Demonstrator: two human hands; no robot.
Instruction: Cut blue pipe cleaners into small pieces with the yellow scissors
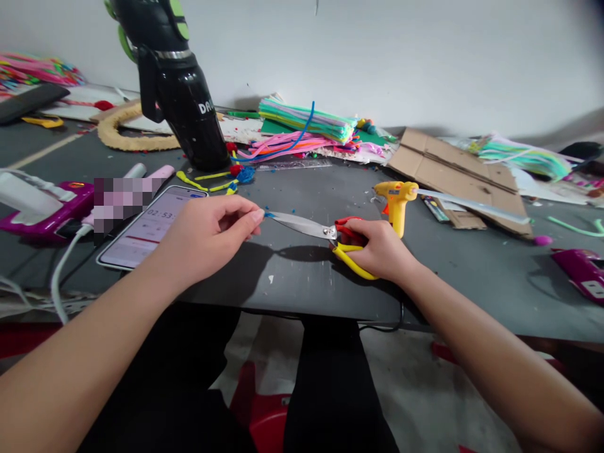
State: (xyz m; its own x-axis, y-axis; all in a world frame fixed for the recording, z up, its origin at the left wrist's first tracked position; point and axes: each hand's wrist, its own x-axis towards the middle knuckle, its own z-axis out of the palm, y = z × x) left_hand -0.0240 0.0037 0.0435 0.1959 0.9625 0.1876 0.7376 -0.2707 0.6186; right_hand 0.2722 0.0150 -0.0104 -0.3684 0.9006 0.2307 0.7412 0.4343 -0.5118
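My right hand (382, 246) is wrapped round the red and yellow handles of a pair of scissors (302, 225), whose blades point left. The blades look nearly closed. At their tips shows a small piece of blue pipe cleaner (270, 215). My left hand (221, 229) pinches it between thumb and fingertips, which hide most of it. Tiny blue bits lie on the grey table (302, 286) just behind the blades. Farther back, a blue fuzzy clump (246, 175) rests beside a red pompom (235, 170) and yellow pipe cleaner pieces (191, 181).
A phone (136, 236) lies by my left forearm, near a black bottle (189, 107). Right of the scissors stands a yellow glue gun (397, 204) with its glue stick, before folded cardboard (453, 170). Pipe cleaner bundles (306, 119) line the wall. A white cable (56, 283) runs over the front edge.
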